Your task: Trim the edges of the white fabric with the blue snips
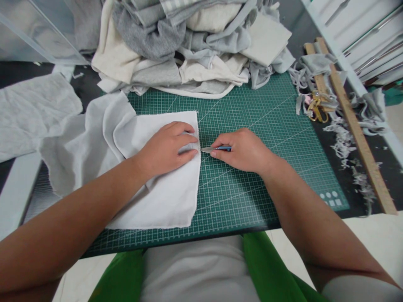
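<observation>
A white cloth [170,201] lies on the green cutting mat [245,105], its right edge running roughly straight towards me. My left hand [170,147] rests on the cloth near that edge, thumb and fingers apart and pressing on the fabric. Between them a light grey patch of cloth shows. Closed around a small blue-handled craft knife [220,148], my right hand [244,149] is just right of the cloth. The pointed silver blade meets the cloth's edge, close to my left fingertips. Part of the handle is hidden in my palm.
Grey and cream fabrics [151,37] are heaped at the back. A crumpled grey cloth [91,130] and another grey cloth [34,109] lie left. Gold-handled scissors [317,110], a wooden ruler [355,126] and thread scraps [341,136] are at right.
</observation>
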### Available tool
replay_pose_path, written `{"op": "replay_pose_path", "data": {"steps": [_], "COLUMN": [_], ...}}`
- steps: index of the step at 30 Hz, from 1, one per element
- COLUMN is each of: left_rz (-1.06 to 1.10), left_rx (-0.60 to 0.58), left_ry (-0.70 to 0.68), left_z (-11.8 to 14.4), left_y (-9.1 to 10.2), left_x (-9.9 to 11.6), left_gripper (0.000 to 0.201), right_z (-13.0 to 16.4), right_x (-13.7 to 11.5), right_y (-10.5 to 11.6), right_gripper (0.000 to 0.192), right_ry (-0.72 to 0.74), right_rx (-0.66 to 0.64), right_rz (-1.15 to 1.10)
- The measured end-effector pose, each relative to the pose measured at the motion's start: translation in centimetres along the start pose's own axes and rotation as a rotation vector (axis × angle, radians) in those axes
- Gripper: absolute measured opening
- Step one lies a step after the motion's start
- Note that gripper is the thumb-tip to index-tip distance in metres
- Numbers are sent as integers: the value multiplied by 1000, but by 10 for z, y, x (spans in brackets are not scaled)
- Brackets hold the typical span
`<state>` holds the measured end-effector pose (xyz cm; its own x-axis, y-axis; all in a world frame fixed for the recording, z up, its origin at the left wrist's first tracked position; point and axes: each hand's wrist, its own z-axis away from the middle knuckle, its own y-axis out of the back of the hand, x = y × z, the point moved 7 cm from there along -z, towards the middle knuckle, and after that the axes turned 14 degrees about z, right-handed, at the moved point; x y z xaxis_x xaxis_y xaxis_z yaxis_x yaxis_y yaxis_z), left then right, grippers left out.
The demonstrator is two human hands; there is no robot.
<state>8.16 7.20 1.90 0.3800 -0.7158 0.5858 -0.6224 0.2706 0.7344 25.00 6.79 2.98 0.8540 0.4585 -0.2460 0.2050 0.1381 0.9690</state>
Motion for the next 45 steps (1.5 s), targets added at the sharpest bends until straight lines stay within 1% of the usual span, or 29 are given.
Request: {"op": "replay_pose_path", "data": {"steps": [4, 10, 20, 29, 38, 41, 45], "left_rz": [0, -5, -17, -16, -3, 13, 8], "left_rx": [1, -7, -7, 4, -1, 1, -1], "left_ry": [-9, -1, 0, -20, 8, 13, -1], "left_z": [0, 0, 0, 0, 1, 1, 1], "left_y": [0, 0, -1, -1, -1, -1, -1], "left_x": [1, 0, 0, 0, -2, -3, -1], "left_gripper": [24, 23, 24, 23, 23, 24, 23], "right_z": [0, 0, 0, 0, 1, 1, 2], "right_x": [-1, -2, -4, -12, -14, -12, -7], "right_y": [1, -5, -5, -3, -1, 1, 3], "right_gripper": [15, 16, 19, 25, 27, 25, 18], "right_ry": [-4, -13, -17, 1, -19, -31, -49], "right_rx": [0, -39, -42, -55, -62, -47, -25], "right_rz": [7, 24, 50, 224, 274, 234, 81]}}
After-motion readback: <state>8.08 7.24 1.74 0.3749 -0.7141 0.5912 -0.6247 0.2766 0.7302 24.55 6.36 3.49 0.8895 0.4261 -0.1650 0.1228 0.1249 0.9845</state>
